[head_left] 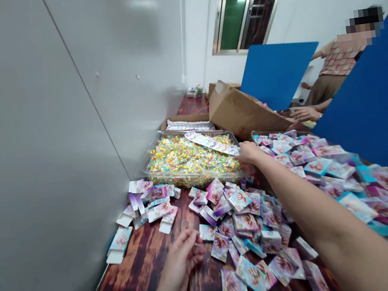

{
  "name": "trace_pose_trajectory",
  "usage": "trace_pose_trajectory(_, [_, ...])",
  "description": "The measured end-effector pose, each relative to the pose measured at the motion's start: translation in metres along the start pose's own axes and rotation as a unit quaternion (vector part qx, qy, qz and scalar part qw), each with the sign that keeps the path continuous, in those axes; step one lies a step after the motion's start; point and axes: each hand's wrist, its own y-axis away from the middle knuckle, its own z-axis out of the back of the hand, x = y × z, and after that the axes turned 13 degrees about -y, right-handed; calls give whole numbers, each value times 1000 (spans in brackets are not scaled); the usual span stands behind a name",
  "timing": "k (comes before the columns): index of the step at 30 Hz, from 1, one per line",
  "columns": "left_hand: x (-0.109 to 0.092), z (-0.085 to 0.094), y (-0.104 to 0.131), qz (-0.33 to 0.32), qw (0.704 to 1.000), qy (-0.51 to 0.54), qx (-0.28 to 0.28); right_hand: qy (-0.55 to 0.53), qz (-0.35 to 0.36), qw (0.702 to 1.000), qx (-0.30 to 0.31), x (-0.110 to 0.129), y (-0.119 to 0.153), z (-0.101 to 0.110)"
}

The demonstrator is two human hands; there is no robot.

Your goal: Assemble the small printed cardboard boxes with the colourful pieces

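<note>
My right hand [248,153] reaches to the right edge of a clear plastic tray [198,179], its fingers closed on the near end of a long white printed strip [211,143]. The strip slants across small clear packets [181,156] with yellow, orange and green contents that fill the tray. Lower down, my left hand [185,256] hovers over the wooden table [145,266] with fingers curled in and thumb against them; whatever may be in them is hidden. Beside it spreads a pile of small printed boxes [245,222], purple, white and blue, with hand pictures.
Open-flapped boxes [159,209] lie at the left by a grey wall panel [35,137]. More strips [189,125] fill a carton behind the tray. A cardboard box [242,108] leans further back. At right are heaped boxes [325,166], blue partitions [277,75], a co-worker's hand [306,114] and another person [338,57].
</note>
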Motion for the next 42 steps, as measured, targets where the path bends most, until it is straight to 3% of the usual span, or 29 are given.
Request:
trace_pose_trajectory(6, [1,5,-12,0,1000,4,-9,18,-26,995,90,-8,-30,-4])
trace_pose_trajectory(12, [-19,-14,-18,-31,999,-17,-5,14,7,999,41,2,-14,29])
trace_pose_trajectory(14, [-31,-27,-22,-53,998,-23,7,10,15,1000,5,15,12,44])
trace_pose_trajectory(17, [-53,-51,-30,-89,995,-4,32,-3,44,996,-76,40,80,55])
trace_pose_trajectory(20, [-70,-74,-38,-100,992,49,55,-29,120,982,-143,56,166,41])
trace_pose_trajectory(22, [-75,-83,-39,-135,987,64,59,-71,179,972,-137,55,216,25])
trace_pose_trajectory(24, [-74,-86,-33,-180,981,46,53,-106,204,964,-135,46,249,14])
trace_pose_trajectory(26, [-69,-86,-21,-200,978,-10,58,-149,234,947,-159,37,265,12])
trace_pose_trajectory(29, [-64,-85,6,-202,968,-114,101,-205,302,916,-165,34,268,22])
trace_pose_trajectory(33, [-65,-86,38,-246,925,-265,116,-267,331,900,-96,47,263,33])
trace_pose_trajectory(36, [-72,-82,55,-317,872,-371,46,-370,280,885,-37,53,262,34])
trace_pose_trajectory(39, [-79,-72,63,-376,841,-388,-43,-480,187,857,10,49,256,35])
trace_pose_trajectory(40, [-79,-68,63,-378,841,-385,-39,-514,158,842,31,46,253,35])
trace_pose_trajectory(42, [-77,-60,59,-341,853,-394,31,-563,119,815,64,41,246,34])
